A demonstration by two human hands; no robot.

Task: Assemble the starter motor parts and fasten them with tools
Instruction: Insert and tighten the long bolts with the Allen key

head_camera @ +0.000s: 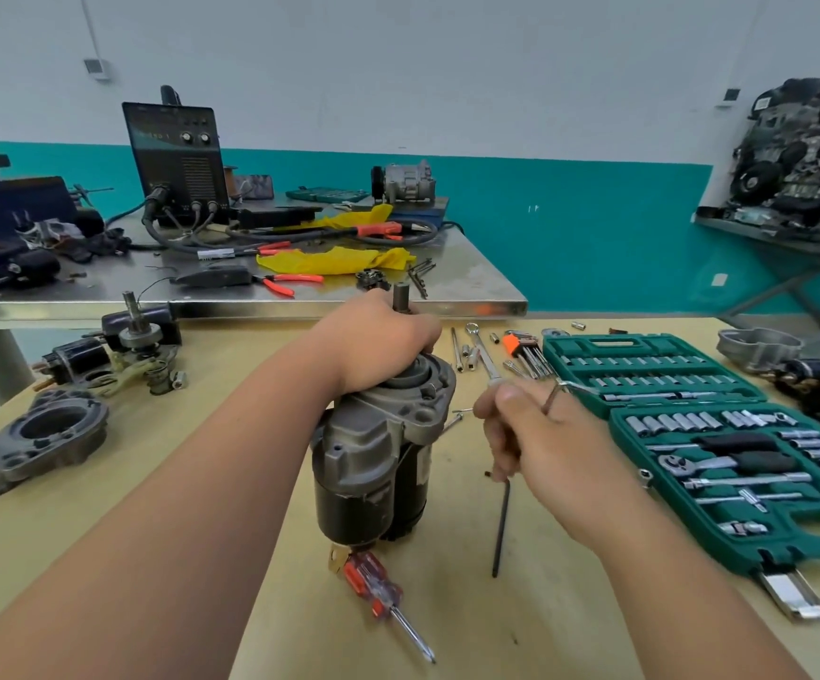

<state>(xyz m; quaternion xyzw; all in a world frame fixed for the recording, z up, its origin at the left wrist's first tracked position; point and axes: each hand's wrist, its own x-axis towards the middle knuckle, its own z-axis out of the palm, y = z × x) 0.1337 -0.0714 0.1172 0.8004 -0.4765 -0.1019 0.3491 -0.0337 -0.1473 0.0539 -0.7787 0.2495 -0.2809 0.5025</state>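
Starter motor (pixel 373 463) stands upright on the wooden table (pixel 300 630). Left hand (pixel 373 346) grips its top. Right hand (pixel 540 434) pinches a black hex key (pixel 502 522) just beside it. Red screwdriver (pixel 373 588) lies in front, near the motor's bottom.

Matt grey cast-metal starter motor (pixel 378 434), glossy green plastic socket case (pixel 692 434), smooth wooden table (pixel 251 483)

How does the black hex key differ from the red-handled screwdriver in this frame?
The hex key is gripped in the right hand and hangs roughly upright; the screwdriver lies flat on the table with no hand on it. The hex key is plain black metal with no handle; the screwdriver has a red and clear handle and a shiny shaft. Both are slim hand tools close to the starter motor.
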